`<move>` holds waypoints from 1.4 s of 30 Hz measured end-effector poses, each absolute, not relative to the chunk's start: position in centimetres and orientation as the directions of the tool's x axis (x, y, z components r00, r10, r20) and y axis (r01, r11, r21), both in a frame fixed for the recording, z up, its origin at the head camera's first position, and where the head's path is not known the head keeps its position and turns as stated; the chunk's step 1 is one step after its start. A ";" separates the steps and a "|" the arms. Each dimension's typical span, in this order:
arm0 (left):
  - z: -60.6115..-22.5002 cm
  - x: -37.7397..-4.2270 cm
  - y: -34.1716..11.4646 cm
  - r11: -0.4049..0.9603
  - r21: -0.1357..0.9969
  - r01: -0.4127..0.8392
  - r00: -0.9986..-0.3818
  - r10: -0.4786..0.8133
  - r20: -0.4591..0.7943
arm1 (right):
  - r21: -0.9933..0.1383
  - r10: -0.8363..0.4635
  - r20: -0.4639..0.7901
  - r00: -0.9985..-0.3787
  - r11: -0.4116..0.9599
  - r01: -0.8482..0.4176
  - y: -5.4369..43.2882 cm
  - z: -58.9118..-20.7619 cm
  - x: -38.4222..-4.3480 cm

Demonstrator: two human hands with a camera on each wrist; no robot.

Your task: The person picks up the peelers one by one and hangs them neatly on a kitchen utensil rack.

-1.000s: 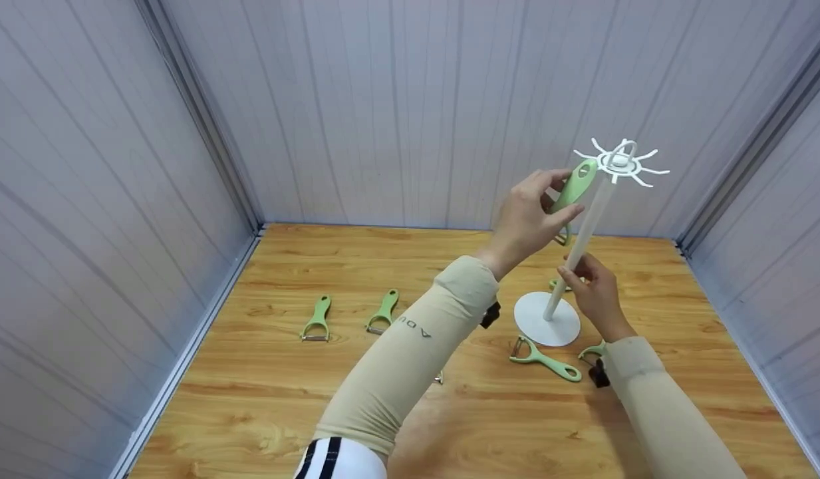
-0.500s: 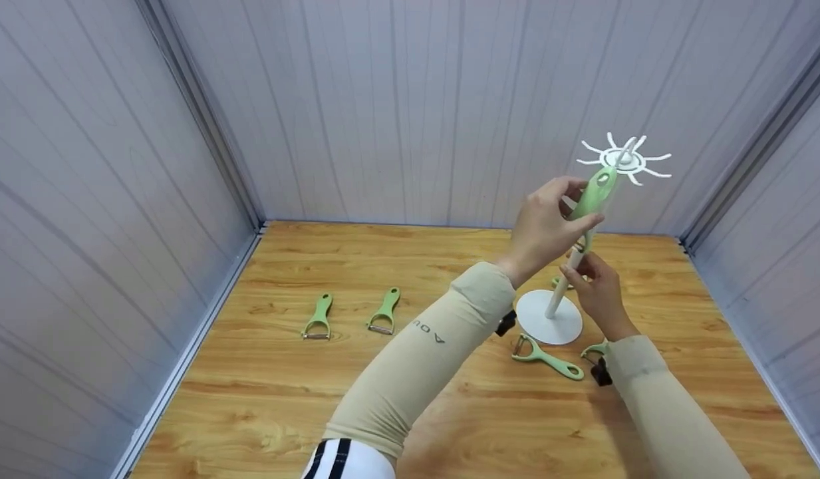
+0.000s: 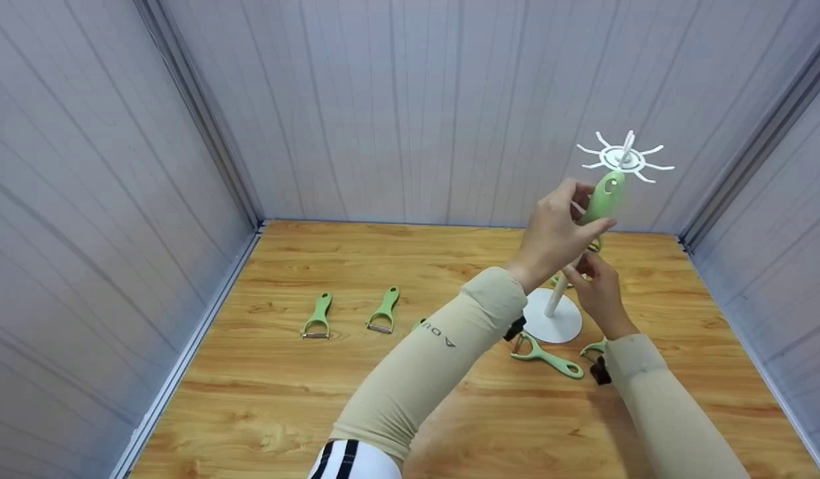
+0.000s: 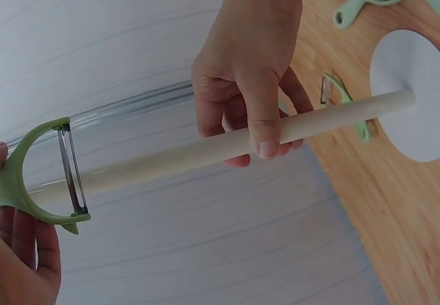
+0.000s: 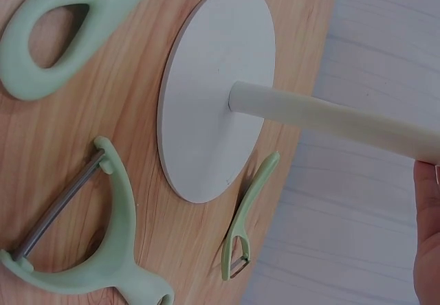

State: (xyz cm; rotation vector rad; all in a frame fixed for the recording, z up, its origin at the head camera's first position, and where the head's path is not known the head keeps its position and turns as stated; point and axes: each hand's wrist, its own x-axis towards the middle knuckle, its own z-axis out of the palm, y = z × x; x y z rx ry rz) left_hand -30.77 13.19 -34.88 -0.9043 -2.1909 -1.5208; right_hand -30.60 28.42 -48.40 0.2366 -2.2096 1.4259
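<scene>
My left hand [image 3: 556, 223] holds a green Y-shaped peeler [image 3: 607, 198] by its handle, blade end down. The holed handle tip is just under the white hook ring [image 3: 622, 158] atop a slim stand; contact cannot be told. The left wrist view shows the peeler's blade [image 4: 71, 171] in front of the white pole [image 4: 165, 164]. Lower down, my right hand [image 3: 599, 293] pinches this pole between thumb and fingers. The stand's round white base [image 3: 561, 326] rests on the wooden table, and the pole leans right in the head view.
More green peelers lie about: two at left, one [image 3: 317, 318] and another [image 3: 383, 311]; one before the base [image 3: 548, 358]; one partly under the right wrist [image 3: 592, 347]; one behind the pole [image 5: 247, 219]. Panelled walls [image 3: 416, 113] enclose the table [image 3: 263, 399].
My left hand has moved right with the peeler, bringing it in front of the pole beneath the hooks. The hook ring has turned. My right hand stays on the pole.
</scene>
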 end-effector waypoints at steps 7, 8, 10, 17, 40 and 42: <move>-35.4 -31.1 12.6 0.257 0.681 0.686 -0.725 0.322 0.609 | -0.795 0.110 0.512 -0.852 0.437 -0.422 28.3 -48.5 -30.7; -35.5 -31.1 12.4 0.265 0.671 0.693 -0.719 0.326 0.614 | -0.791 0.105 0.520 -0.848 0.434 -0.431 28.3 -48.6 -30.8; -35.9 -31.2 11.9 0.282 0.653 0.702 -0.710 0.333 0.620 | -0.777 0.094 0.542 -0.835 0.434 -0.455 28.3 -48.7 -30.8; -37.4 -31.3 10.0 0.328 0.648 0.687 -0.726 0.333 0.601 | -0.772 0.091 0.552 -0.829 0.430 -0.468 28.5 -48.9 -31.1; -41.1 -30.0 5.1 0.343 0.670 0.658 -0.753 0.314 0.578 | -0.833 0.123 0.431 -0.894 0.436 -0.341 28.4 -48.6 -30.9; -41.4 -30.0 4.6 0.346 0.672 0.654 -0.756 0.309 0.577 | -0.834 0.123 0.429 -0.895 0.435 -0.340 28.4 -48.7 -30.9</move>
